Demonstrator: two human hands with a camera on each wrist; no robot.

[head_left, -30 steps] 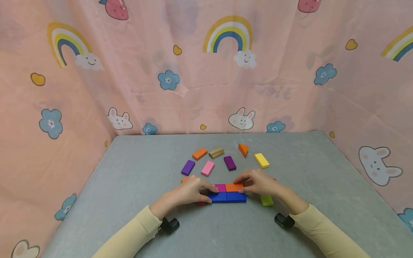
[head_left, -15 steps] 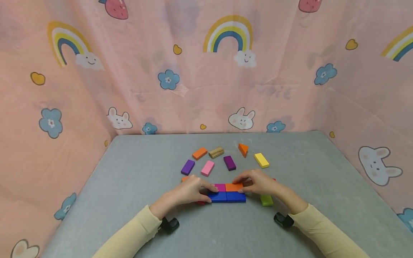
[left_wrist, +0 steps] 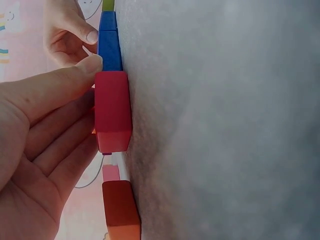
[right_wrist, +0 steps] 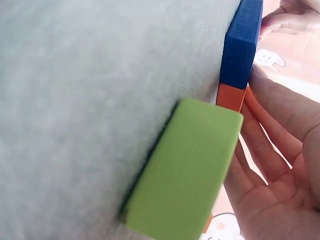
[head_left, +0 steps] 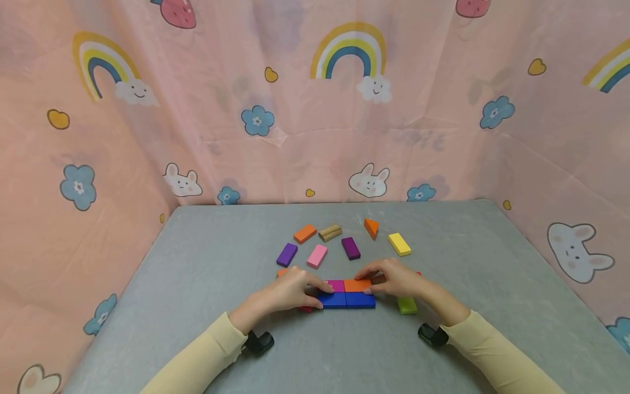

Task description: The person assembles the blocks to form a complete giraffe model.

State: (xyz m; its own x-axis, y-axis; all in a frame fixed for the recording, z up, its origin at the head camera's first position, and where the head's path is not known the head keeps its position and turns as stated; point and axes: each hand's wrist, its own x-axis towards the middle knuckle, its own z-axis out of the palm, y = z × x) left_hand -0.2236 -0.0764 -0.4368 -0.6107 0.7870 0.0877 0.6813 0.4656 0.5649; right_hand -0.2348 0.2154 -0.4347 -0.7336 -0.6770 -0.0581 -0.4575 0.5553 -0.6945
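Observation:
Two blue blocks, a left one (head_left: pixel 332 300) and a right one (head_left: pixel 360 300), lie end to end on the grey table. Behind them, flush in a second row, are a magenta block (head_left: pixel 336 286) and an orange block (head_left: pixel 357 285). My left hand (head_left: pixel 292 290) holds the left end, its thumb at the left blue block's end and a fingertip where blue meets magenta. From the right, my right hand (head_left: pixel 394 278) pinches the orange block, its thumb (right_wrist: pixel 280 95) by the blue corner. Both hands' other fingers hide part of the rows' ends.
A red block (left_wrist: pixel 112 110) lies beside my left hand, with another orange block (left_wrist: pixel 121 207) near it. A green block (head_left: pixel 407 306) sits by my right wrist. Behind lie purple (head_left: pixel 287 255), pink (head_left: pixel 317 256), yellow (head_left: pixel 399 244) and wood-patterned (head_left: pixel 330 233) blocks, plus an orange triangle (head_left: pixel 371 229).

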